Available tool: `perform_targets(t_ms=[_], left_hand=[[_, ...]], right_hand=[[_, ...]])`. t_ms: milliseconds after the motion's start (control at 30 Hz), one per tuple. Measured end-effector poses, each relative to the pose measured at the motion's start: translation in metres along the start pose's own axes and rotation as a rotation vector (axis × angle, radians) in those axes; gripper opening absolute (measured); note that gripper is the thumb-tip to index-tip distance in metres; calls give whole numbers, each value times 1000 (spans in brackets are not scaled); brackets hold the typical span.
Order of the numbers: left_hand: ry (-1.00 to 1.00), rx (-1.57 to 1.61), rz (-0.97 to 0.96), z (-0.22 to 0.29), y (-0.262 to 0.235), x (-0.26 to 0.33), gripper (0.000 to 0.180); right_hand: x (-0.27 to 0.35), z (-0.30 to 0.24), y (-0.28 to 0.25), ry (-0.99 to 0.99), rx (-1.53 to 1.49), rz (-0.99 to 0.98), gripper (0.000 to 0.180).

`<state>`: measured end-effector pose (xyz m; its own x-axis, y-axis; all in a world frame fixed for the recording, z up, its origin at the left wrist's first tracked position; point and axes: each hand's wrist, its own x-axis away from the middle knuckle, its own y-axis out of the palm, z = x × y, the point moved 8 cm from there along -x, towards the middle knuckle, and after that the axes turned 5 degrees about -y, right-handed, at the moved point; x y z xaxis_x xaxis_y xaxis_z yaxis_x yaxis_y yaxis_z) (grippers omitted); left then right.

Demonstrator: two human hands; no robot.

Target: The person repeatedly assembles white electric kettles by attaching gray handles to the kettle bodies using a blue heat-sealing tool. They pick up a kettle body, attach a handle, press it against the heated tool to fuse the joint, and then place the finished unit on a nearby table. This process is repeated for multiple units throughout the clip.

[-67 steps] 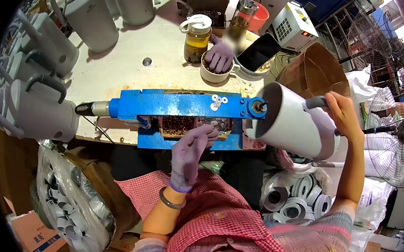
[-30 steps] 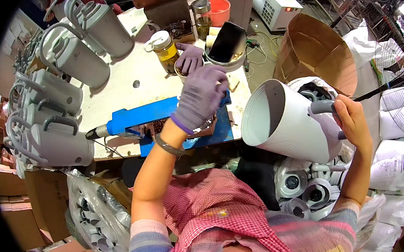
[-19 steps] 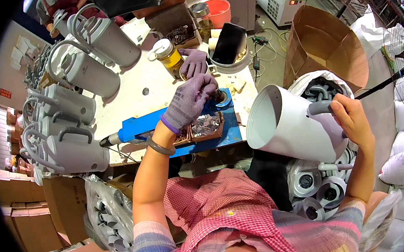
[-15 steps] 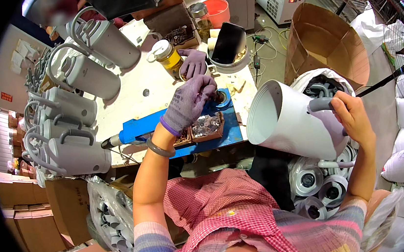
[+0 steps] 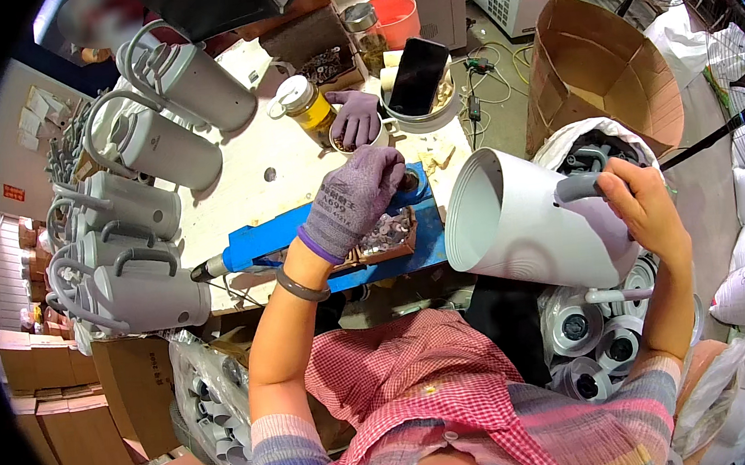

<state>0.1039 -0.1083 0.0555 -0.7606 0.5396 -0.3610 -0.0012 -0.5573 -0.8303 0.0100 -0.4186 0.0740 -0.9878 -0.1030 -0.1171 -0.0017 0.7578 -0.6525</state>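
Note:
My left hand, in a purple-grey knit glove, is closed with its fingertips pinched together above the box of small metal parts. Whatever is in that pinch is hidden. Beside it lies a blue hand tool with a dark metal nose, on a blue plate. Bare, my right hand is wrapped round the dark grey handle of a light grey watering can body. The can lies tilted off the table's right side, its wide ribbed end facing left.
Finished-looking grey watering cans stand along the table's left edge. Behind my left hand are a spare glove, a yellow-labelled jar and a phone on a pot. An open carton and a sack of handles stand right.
The can body has shifted slightly left in view with my right hand. My left hand stays pinched near the parts box, a little lower and turned slightly.

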Motion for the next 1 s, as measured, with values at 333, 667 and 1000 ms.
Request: perform_targets(t_ms=[333,667,1000], left_hand=[[-186,521,123,-22,-12,18,47],[-659,868,221,-36,1,77,37],[-778,994,212,-48,35,74,41]], right_hand=[[-60,-53,7,-106,155,-110,27],[-140,-133,81,-337,459,-237,51],[-147,-135,112,-334,417,-318,50]])
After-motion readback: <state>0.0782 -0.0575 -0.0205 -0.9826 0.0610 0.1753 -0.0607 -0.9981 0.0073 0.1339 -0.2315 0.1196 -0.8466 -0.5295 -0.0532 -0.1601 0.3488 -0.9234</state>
